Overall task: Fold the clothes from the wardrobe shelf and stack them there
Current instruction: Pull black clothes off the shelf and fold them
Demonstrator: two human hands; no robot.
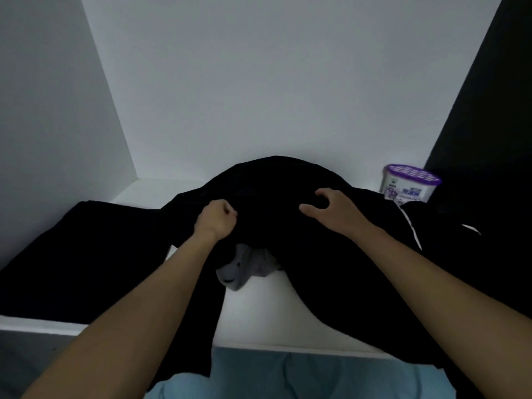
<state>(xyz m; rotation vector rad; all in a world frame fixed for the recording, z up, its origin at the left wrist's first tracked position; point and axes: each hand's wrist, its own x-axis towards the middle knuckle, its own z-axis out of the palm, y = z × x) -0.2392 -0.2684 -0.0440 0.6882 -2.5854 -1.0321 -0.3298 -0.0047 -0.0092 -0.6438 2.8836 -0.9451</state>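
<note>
Black garment (276, 180) heaped on the wardrobe shelf (259, 315), long axis running 9 to 3 o'clock across you. Your left hand (216, 218) grips a fold in its fist. Your right hand (331, 207), at 3 o'clock of it, curls its fingers into the cloth. A grey garment (241, 269) lies beneath, towards 6 o'clock.

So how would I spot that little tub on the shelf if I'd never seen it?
Follow the white wardrobe shelf to its back right corner, beside the dark side panel. Just behind the heaped black garment stands a small tub. It is the only pale, rigid thing there, capped with a purple slotted lid.
</note>
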